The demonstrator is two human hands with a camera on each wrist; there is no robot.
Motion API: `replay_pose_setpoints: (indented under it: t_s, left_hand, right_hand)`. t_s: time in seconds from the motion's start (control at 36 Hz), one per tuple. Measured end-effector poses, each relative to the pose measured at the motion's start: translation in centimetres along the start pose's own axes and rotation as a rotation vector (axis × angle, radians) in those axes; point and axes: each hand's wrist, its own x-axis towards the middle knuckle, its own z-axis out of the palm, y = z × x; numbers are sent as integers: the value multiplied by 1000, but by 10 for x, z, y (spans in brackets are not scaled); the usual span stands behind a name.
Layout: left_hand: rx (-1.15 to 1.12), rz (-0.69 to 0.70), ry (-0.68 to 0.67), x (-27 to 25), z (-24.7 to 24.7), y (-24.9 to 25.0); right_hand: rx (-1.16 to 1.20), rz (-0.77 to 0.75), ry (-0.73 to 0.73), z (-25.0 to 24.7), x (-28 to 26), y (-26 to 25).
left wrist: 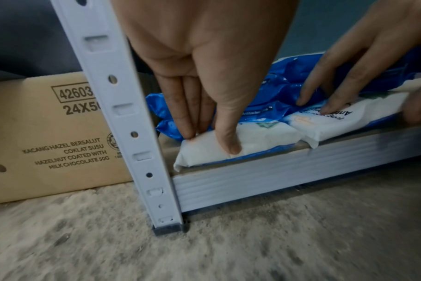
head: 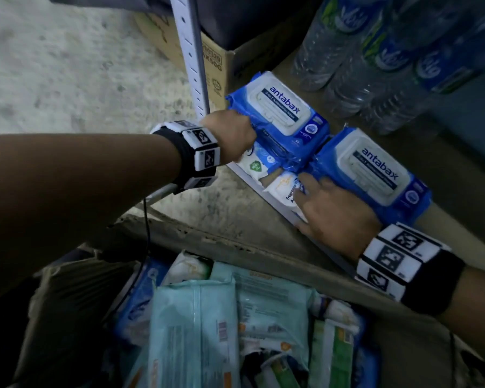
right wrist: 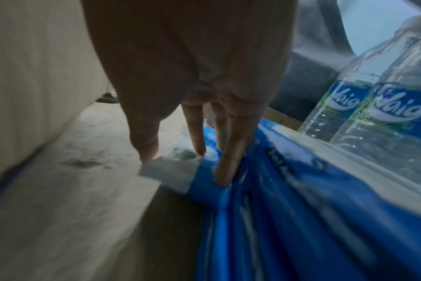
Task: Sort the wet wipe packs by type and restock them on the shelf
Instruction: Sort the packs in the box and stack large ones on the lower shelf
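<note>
While both hands work at the low shelf (left wrist: 276, 176), its white post (left wrist: 123, 117) stands on the rough floor (head: 53, 65), and a brown carton (left wrist: 43, 133) sits just behind that post; a row of water bottles (head: 375, 60) stands at the back of the shelf, near the packs; below the arms, an open box (head: 235, 242) holds many mixed wipe packs (head: 193, 326), pale teal, green and white ones; on the shelf lie two blue packs, the left blue pack (head: 280, 113) and the right blue pack (head: 375, 175), side by side and touching, each on top of smaller white packs; the left hand (head: 230, 133) has straight fingers that press down on the left white pack (left wrist: 228, 150) at the shelf's front edge, beside the post, with nothing clasped; the right hand (head: 331, 211) lies relaxed and spread, its fingertips (left wrist: 324, 108) touching the right white pack (left wrist: 337, 117) and the edge of the right blue pack; it grasps nothing.
</note>
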Motion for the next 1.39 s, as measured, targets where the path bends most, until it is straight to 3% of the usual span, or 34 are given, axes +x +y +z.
replay_pose_setpoints:
  t_s: [0.22, 0.47, 0.72, 0.83, 1.03, 1.39]
  left_hand:
    - [67, -28, -29, -5, -7, 2]
    - [97, -81, -76, -10, -15, 1]
    - [-42, -104, -51, -10, -8, 3]
    - [-183, -151, 1, -10, 1, 4]
    - [-228, -168, 19, -9, 3, 3]
    - [-128, -146, -9, -6, 0, 4]
  right_hand:
    - [-20, -93, 49, 7, 1, -2]
    - [5, -86, 36, -1, 15, -11]
    - [160, -151, -3, 1, 6, 1]
    - [130, -173, -9, -4, 4, 1]
    - [119, -230, 1, -9, 4, 3]
    - [77, -128, 95, -18, 42, -14]
